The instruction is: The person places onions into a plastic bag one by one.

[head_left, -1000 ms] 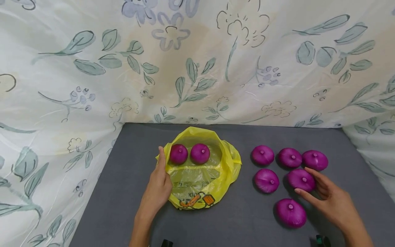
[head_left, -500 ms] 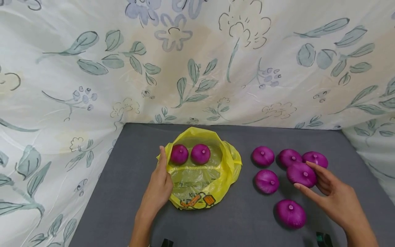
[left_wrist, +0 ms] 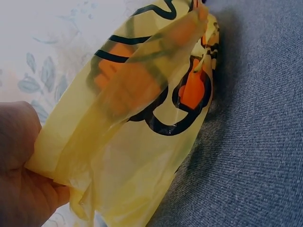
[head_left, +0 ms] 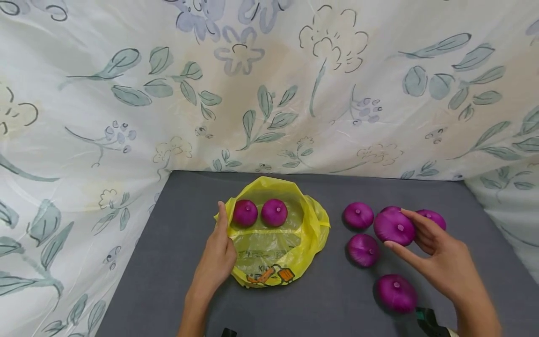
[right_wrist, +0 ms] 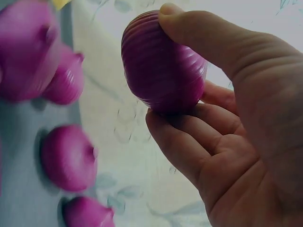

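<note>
A yellow plastic bag (head_left: 309,234) lies with its mouth spread wide, and two red onions (head_left: 274,212) show inside it. My left hand (head_left: 215,256) grips the bag's left rim; the left wrist view shows the thin plastic (left_wrist: 128,142) pinched between thumb and curled fingers. Between the thumb and fingers of my right hand (head_left: 442,262) is a purple red onion (head_left: 394,228), held up off the table. In the right wrist view that ribbed onion (right_wrist: 163,64) is pinched from opposite sides. It partly hides another onion (head_left: 390,208) behind it.
Loose red onions lie about the right hand: one at the back (head_left: 358,216), one nearer (head_left: 363,250), one in front (head_left: 396,293) and one at the far right (head_left: 433,218). A floral cloth (head_left: 269,93) hangs behind the grey table (head_left: 320,299).
My right hand has lifted the onion from the table and carried it left and toward the back. The left hand stays at the bag's rim.
</note>
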`<state>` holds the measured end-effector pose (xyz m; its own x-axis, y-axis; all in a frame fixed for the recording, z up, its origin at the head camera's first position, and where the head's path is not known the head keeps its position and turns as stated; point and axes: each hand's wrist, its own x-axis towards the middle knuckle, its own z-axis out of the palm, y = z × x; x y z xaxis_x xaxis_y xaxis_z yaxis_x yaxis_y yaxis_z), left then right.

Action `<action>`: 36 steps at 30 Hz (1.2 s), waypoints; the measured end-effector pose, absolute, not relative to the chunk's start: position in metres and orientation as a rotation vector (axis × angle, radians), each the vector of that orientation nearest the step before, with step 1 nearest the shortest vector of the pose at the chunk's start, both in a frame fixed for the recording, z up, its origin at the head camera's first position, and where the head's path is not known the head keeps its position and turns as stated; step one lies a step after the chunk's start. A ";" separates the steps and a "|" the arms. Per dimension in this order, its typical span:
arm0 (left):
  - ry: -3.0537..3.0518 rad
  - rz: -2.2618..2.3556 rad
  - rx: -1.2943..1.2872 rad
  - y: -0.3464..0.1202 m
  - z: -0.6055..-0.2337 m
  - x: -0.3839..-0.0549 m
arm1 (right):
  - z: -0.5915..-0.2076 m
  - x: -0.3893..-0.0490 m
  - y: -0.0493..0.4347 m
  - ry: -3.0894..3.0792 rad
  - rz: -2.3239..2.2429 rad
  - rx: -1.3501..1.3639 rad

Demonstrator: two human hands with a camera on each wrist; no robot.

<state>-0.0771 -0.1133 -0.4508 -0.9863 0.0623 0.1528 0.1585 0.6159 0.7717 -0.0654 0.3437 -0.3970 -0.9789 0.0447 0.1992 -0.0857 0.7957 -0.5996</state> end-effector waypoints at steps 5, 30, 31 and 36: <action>-2.742 -1.320 -0.185 -0.111 -0.451 -0.078 | -0.387 -0.072 0.322 -2.736 1.009 0.148; -2.728 -1.322 -0.209 -0.113 -0.450 -0.078 | -0.375 -0.105 0.252 -2.648 1.230 0.509; -2.728 -1.327 -0.208 -0.113 -0.450 -0.077 | -0.375 -0.106 0.250 -2.652 1.234 0.518; -2.722 -1.331 -0.215 -0.112 -0.450 -0.077 | -0.377 -0.112 0.237 -2.666 1.273 0.543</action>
<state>-0.0768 -0.1122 -0.4504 -0.9846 0.0806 0.1551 0.1719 0.6069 0.7759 -0.1117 0.2365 -0.3773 -0.9255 -0.2612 0.2744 -0.3776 0.5777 -0.7237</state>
